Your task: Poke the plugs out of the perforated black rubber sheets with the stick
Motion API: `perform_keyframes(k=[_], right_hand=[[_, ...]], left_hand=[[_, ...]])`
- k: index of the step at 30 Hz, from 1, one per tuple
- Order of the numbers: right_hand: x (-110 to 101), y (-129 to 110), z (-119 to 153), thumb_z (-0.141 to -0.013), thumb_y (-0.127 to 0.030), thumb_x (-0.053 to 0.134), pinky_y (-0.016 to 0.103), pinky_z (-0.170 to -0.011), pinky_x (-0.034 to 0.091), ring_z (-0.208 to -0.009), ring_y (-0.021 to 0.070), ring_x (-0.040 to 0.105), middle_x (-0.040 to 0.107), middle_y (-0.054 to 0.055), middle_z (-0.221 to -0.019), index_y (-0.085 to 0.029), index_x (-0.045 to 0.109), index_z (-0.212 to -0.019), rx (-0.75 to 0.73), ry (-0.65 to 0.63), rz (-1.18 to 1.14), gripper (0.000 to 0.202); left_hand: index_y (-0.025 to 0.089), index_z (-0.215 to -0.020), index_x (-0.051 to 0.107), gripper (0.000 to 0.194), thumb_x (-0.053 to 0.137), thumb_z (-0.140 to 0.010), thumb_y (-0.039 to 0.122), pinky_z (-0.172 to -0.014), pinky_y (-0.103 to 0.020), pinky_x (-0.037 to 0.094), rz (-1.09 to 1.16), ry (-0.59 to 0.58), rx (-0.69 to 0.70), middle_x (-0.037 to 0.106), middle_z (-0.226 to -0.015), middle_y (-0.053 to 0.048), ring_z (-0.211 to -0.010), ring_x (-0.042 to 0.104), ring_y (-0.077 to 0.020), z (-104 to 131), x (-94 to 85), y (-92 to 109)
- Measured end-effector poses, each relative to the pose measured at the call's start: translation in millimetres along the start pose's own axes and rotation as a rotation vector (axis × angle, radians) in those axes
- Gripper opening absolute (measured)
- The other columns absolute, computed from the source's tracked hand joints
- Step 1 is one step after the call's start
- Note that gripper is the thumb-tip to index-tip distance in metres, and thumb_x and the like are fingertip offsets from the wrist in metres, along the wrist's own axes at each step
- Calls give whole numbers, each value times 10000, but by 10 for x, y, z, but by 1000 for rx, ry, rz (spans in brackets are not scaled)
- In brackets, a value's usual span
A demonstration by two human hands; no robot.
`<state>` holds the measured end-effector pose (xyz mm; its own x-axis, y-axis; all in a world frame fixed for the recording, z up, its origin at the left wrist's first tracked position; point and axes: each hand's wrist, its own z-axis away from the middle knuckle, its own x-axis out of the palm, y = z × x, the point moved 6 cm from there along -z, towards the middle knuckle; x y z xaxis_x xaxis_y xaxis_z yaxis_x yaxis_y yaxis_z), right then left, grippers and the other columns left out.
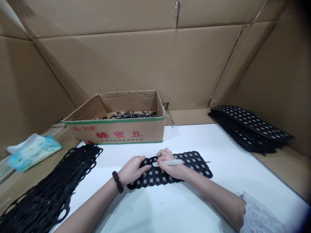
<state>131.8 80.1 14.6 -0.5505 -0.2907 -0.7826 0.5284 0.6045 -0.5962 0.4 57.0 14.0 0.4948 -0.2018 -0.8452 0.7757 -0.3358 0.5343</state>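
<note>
A black rubber sheet (155,179) with rows of round pale spots lies on the white tabletop in front of me. At its left end, my left hand (133,169) is closed on the upper edge, thumb on top. My right hand (167,161) rests over the middle of the sheet, its fingers wrapped round a pale pen-like tool (175,162). The tool's tip points left, close to my left thumb. What the tip touches is too small to make out. My right fingers and forearm cover part of the sheet.
Behind stands an open cardboard box (126,132) holding many small black rings. Black netted rubber strips (46,184) lie at left, near a tissue pack (36,151). Stacked spotted black sheets (250,124) sit at right. Cardboard walls (136,64) enclose the white table (155,210).
</note>
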Motion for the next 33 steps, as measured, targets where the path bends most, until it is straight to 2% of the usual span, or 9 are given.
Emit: perform_keyframes(k=[6,9,12,17,22,25,27,30,33], right_hand=[[76,-113,61,-837,-214,354,331,-742,350,-838,169,380,480,39,-854,-176,539,-635,-59,74,208,277],[121,-119,44,-823,-207,380,329,-720,354,-819,181,378,475,56,-832,-172,551,-682,-28,149,341,225],[94,-96,2,-819,-202,384,324,-707,356,-810,187,379,469,63,-797,-171,555,-664,12,201,403,233],[-27,-51,-4,-834,-227,370,315,-723,360,-808,166,391,482,39,-790,-185,553,-619,27,190,286,286],[-29,-72,85,-813,-199,376,342,-783,347,-897,172,396,502,33,-885,-179,534,-587,-8,165,210,277],[-57,-158,143,-770,-185,421,368,-861,308,-999,204,364,480,62,-1009,-174,539,-694,-53,214,247,141],[-95,-187,167,-735,-197,468,368,-857,309,-1001,219,369,470,80,-1032,-169,523,-801,-33,262,251,91],[-80,-169,170,-742,-191,450,308,-733,361,-806,171,460,522,34,-809,-181,485,-828,23,239,121,93],[16,-112,154,-783,-190,389,219,-552,345,-540,96,440,470,-41,-574,-186,472,-781,75,149,-139,83]], left_hand=[[184,-656,410,174,366,-808,256,-568,-231,340,27,72,26,534,-639,5,-597,485,-133,38,28,170],[192,-664,377,157,347,-811,238,-541,-228,326,19,98,16,509,-613,11,-562,467,-130,77,54,236],[198,-679,358,144,339,-814,246,-526,-227,324,32,104,-13,486,-588,20,-540,460,-130,92,48,218],[198,-702,378,154,324,-826,272,-544,-233,350,27,96,-45,517,-630,10,-583,490,-141,44,16,96],[185,-778,453,152,333,-830,262,-693,-289,380,-192,182,5,545,-774,-44,-788,503,-192,17,7,75],[185,-801,461,170,314,-840,262,-668,-299,389,-257,186,-34,550,-742,-45,-750,504,-194,16,29,45],[185,-785,463,174,318,-840,265,-664,-314,389,-282,191,-44,548,-720,-42,-723,500,-195,19,31,40],[185,-838,477,135,372,-822,268,-742,-356,376,-297,270,-17,539,-829,-59,-832,478,-218,39,-29,73],[200,-959,464,178,433,-794,261,-796,-372,361,-250,349,36,495,-971,-72,-948,428,-231,78,-124,120]])
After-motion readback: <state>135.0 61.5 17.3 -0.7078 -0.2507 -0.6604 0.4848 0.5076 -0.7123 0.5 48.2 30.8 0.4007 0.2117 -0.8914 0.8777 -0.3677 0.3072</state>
